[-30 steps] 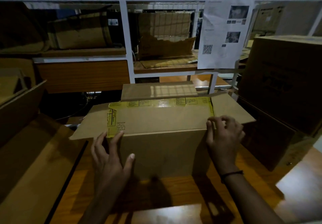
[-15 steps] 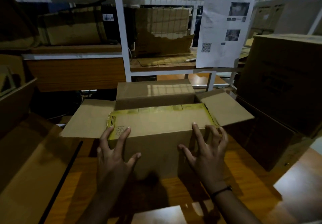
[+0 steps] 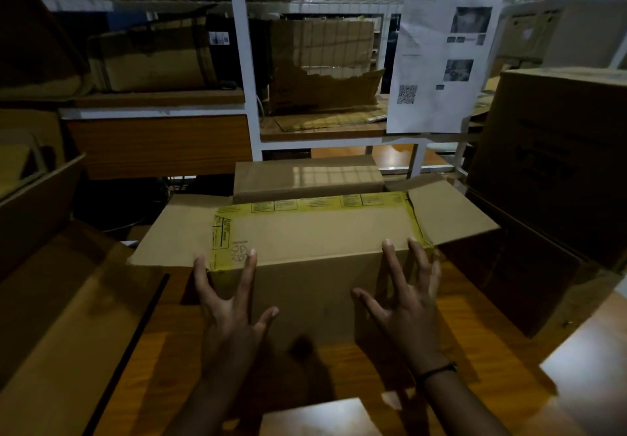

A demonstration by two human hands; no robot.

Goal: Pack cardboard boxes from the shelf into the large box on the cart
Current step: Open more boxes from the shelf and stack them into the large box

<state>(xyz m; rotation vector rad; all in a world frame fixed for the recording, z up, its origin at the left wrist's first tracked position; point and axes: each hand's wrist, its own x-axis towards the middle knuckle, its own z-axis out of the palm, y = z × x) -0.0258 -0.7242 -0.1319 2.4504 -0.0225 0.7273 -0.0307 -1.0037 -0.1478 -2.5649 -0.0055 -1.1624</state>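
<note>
A brown cardboard box [image 3: 312, 232] with yellow tape along its near flap stands on an orange wooden surface [image 3: 475, 344] in front of me. Its near flap lies folded over the top; the left, right and far flaps stick outward. My left hand [image 3: 234, 303] is spread, fingertips touching the box's near top edge by the taped left corner. My right hand [image 3: 403, 296] is spread too, fingertips on the near top edge toward the right corner. Neither hand grips anything.
A large dark cardboard box [image 3: 556, 171] stands at the right. Open cardboard flaps [image 3: 61, 300] fill the left. Behind is a white metal shelf [image 3: 244, 72] holding cardboard boxes [image 3: 152, 59], a torn box [image 3: 325, 76], and a hanging printed sheet [image 3: 437, 66].
My right hand moved from the box's right corner inward to the near face. The near flap now lies flatter over the top. My left hand shifted slightly.
</note>
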